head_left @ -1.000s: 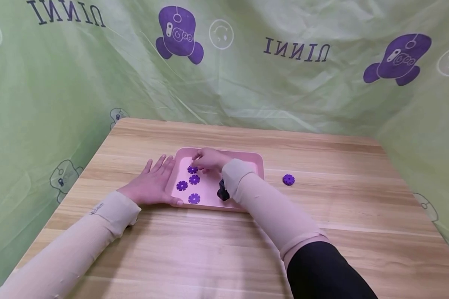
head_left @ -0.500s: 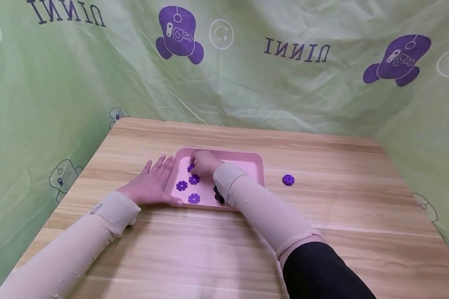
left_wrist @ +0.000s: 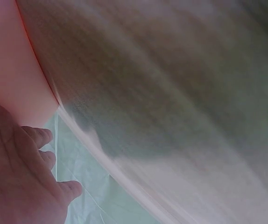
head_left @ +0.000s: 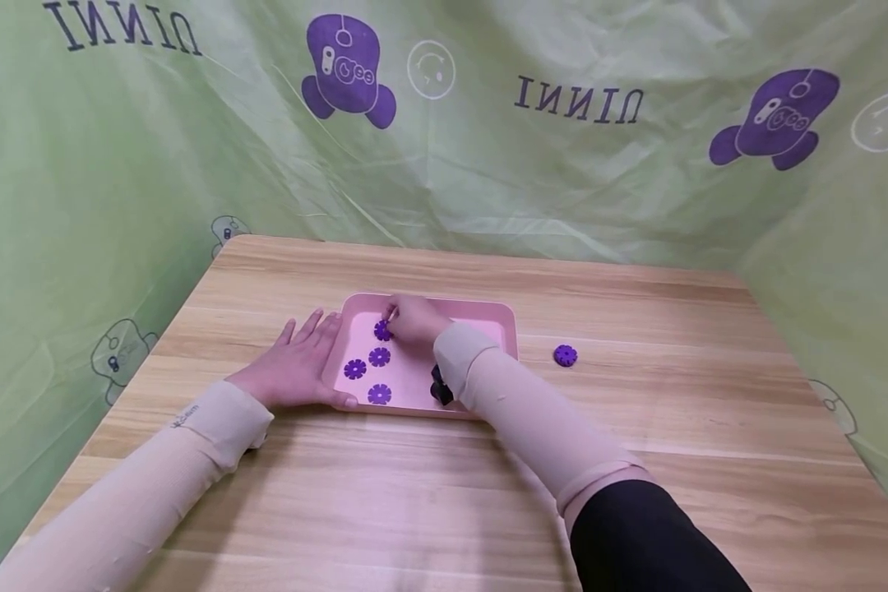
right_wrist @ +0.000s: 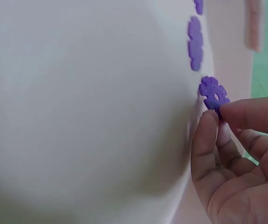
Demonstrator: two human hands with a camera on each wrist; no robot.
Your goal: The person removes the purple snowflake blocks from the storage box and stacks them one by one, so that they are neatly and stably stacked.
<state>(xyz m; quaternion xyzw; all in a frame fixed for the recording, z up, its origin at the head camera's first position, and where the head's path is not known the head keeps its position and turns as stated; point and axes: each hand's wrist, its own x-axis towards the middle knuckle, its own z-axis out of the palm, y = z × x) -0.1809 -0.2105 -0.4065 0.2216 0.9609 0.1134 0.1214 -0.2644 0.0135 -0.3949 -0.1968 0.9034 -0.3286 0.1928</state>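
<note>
Purple notched disc (head_left: pixel 381 330), clamped in grip of right hand (head_left: pixel 416 319), at ten o'clock within pink tray (head_left: pixel 481 311); left hand (head_left: pixel 294 370), spread, at tray's nine o'clock; another purple piece (head_left: pixel 566 355) on worktop (head_left: pixel 651 395) beyond three o'clock.

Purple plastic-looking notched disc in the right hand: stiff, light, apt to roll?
The purple plastic-looking notched disc is probably stiff: no visible bend where the right hand pinches it. Likely light, being thin with a centre hole. Notches may make rolling jerky.
</note>
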